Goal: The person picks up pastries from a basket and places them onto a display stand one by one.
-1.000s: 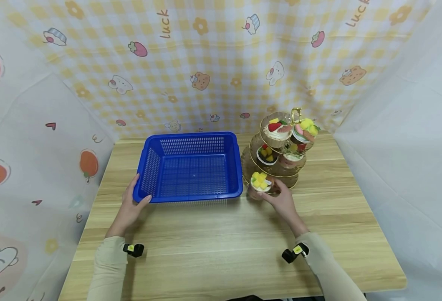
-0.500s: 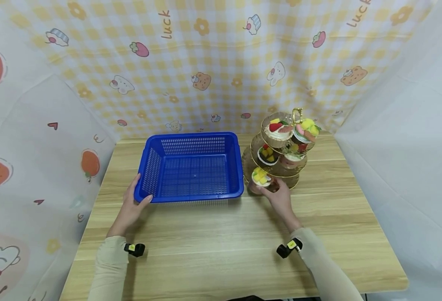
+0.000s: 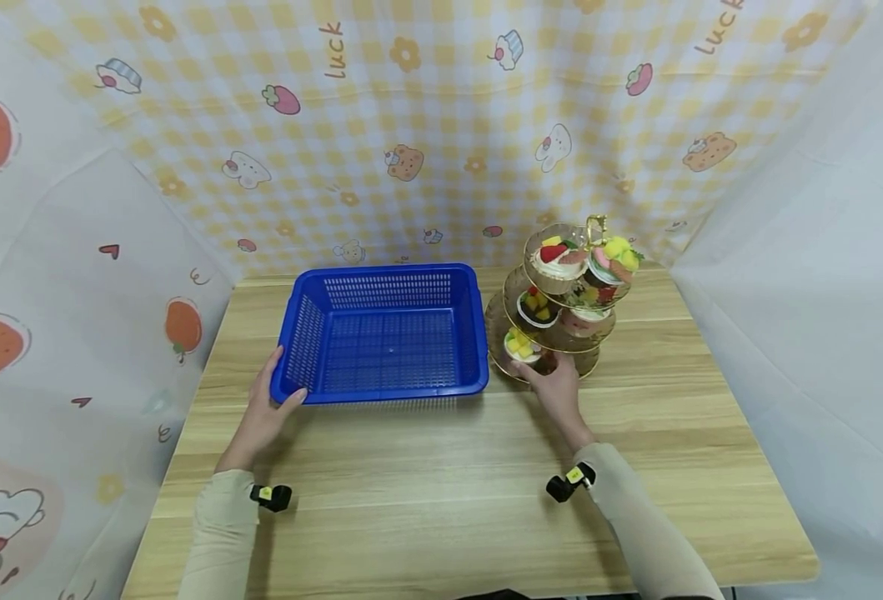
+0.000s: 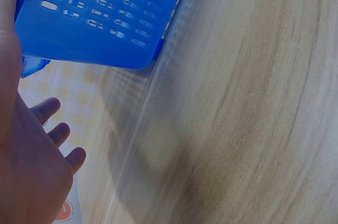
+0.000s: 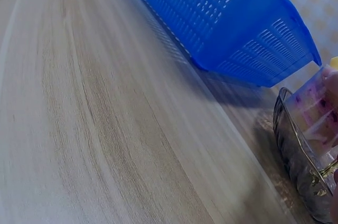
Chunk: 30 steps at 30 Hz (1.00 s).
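Note:
My left hand (image 3: 259,421) holds the near left corner of a blue plastic basket (image 3: 388,393), thumb on the front rim. In the left wrist view, several of its fingers stick out free below the basket wall (image 4: 79,39). My right hand (image 3: 559,398) grips a toy dessert cup with yellow cubes on cream (image 3: 520,347), at the bottom tier of a clear, gold-rimmed three-tier stand (image 3: 497,327). The right wrist view has the pinkish cup (image 5: 317,110) within the tier's rim (image 5: 289,139); most of the hand lies outside that view.
More dessert cups sit on the stand: a cream one with a strawberry (image 3: 557,265) and a yellow-topped one (image 3: 614,262) on top, a dark one (image 3: 538,308) and a pale one (image 3: 587,321) below. The wooden table (image 3: 411,500) meets a checked curtain (image 3: 441,167) behind.
My right hand has moved the yellow-topped dessert cup back and down, from in front of the stand onto its bottom tier. The left hand keeps its place on the basket.

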Each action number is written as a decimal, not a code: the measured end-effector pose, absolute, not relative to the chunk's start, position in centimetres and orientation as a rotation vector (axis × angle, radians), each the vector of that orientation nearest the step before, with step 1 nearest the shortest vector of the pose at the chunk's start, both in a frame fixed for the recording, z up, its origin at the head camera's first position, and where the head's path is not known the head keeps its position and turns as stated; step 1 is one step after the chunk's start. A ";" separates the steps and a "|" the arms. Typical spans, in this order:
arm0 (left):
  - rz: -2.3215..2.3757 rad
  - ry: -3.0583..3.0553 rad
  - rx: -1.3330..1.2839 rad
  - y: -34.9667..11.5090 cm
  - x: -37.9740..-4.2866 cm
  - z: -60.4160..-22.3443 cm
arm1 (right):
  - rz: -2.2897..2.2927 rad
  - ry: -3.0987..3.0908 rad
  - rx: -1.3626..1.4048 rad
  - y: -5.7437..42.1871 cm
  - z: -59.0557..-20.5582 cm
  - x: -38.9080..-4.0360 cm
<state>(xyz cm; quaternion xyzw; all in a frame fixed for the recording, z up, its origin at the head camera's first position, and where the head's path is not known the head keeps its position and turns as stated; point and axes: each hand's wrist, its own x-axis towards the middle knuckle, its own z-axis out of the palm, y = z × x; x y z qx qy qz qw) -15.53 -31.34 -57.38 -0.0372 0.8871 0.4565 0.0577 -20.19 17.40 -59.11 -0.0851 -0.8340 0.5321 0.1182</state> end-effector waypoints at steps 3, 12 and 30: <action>1.390 2.684 -0.113 -31.2 -15.5 -57.4 | 1.610 -2.371 -0.215 17.5 -59.4 -20.4; 1.407 2.679 -0.109 -31.2 -15.5 -57.5 | 1.459 -2.410 -0.339 18.2 -60.9 -20.4; 1.383 2.714 -0.051 -31.6 -15.3 -57.4 | 1.219 -2.570 -0.191 20.0 -60.5 -18.9</action>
